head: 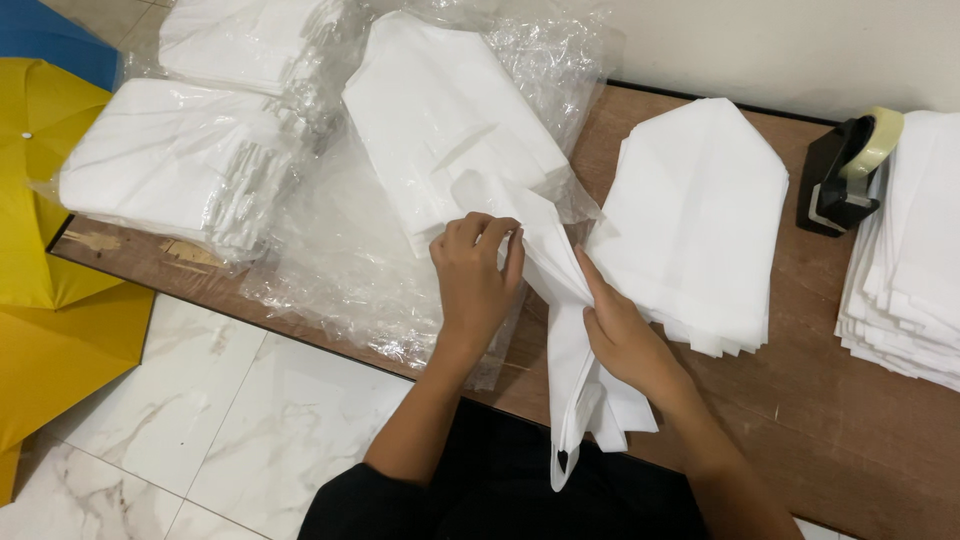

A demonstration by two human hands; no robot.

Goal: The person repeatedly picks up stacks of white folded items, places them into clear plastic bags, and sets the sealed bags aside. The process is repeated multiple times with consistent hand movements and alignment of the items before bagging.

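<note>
A: Logging from the left. A yellow umbrella [45,260] is lying open on the tile floor [230,400], off the table [800,400], so it is not crowding the work surface.

B: Next over?

A: Wrapped packs [175,160] of white cloth are sitting at the table's left end, still sealed in clear plastic. Beside them a torn-open pack [450,110] is lying with its plastic [340,270] spread flat under it, which is leaving the top sheet free to be lifted.

B: Left hand?

A: The left hand [475,280] is curling its fingers closed on the upper edge of a white bag [565,330], pinching the fabric against the thumb, just at the near corner of the open pack.

B: And the bag itself?

A: It is hanging between both hands at the table's near edge, gathered narrow, with its lower end and a handle loop dangling over the person's dark lap. It is probably held up this way so the fabric drops straight.

B: Right hand?

A: The right hand [625,335] is lying nearly flat, fingers extended along the bag's right side, pressing rather than gripping; the thumb is hidden, so I cannot tell if it is pinching.

B: Further right?

A: A loose pile [700,220] of the same bags is lying unwrapped, just beside that hand, within easy reach. A black tape dispenser [845,170] is standing by the wall, touching another pile [910,260] at the frame's edge.
</note>
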